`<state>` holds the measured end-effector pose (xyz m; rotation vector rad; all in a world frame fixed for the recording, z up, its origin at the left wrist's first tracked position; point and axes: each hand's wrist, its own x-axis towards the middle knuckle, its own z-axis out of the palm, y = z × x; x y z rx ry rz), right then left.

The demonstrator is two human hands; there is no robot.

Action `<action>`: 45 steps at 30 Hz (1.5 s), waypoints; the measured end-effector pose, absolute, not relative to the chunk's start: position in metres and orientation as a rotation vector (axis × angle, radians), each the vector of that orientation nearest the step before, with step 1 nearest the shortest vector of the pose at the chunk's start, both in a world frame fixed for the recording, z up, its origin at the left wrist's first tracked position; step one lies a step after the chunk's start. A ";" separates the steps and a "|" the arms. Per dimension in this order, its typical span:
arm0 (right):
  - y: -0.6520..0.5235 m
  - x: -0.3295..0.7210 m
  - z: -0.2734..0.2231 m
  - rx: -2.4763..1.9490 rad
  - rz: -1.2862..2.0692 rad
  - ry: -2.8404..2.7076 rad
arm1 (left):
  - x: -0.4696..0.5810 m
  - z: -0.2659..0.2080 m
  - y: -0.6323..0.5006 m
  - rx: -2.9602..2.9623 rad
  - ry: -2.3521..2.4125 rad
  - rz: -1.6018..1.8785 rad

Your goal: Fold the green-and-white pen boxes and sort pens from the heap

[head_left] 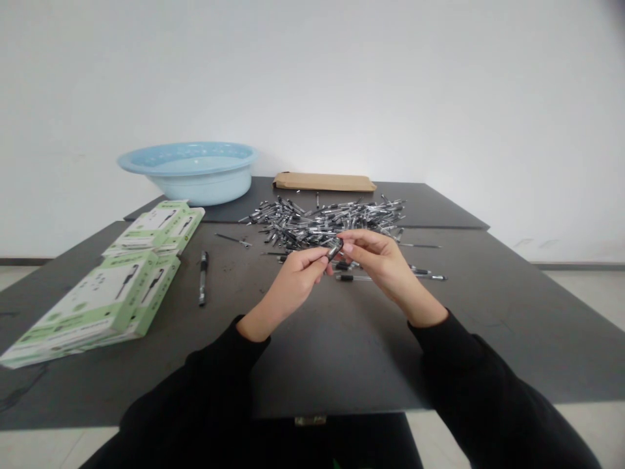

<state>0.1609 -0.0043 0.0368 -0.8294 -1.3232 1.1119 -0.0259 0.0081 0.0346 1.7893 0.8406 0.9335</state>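
My left hand (301,280) is closed around a pen (334,250) with a dark end, held at a slant above the dark table. The fingers of my right hand (383,264) pinch at the pen's upper end, close to the left fingertips. Just behind both hands lies a loose heap of clear and black pens (312,221). A few pens (354,278) rest under and beside my right hand. One capped pen (203,279) lies apart, to the left of my left hand.
Green and white pen boxes (92,299) are stacked at the left. A light blue basin (205,185) stands at the back left, near a flat brown cardboard piece (325,182). The dark table (322,352) meets a second one along a seam; a white wall rises behind.
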 end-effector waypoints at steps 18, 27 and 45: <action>-0.003 0.157 0.042 -0.969 0.890 -1.306 | -0.021 0.031 0.008 2.026 0.854 0.936; -0.003 0.158 0.041 -0.970 0.848 -1.329 | -0.019 0.029 0.009 1.893 0.814 0.981; 0.002 0.166 0.037 -1.084 0.832 -1.237 | -0.026 0.032 0.009 2.061 1.135 1.080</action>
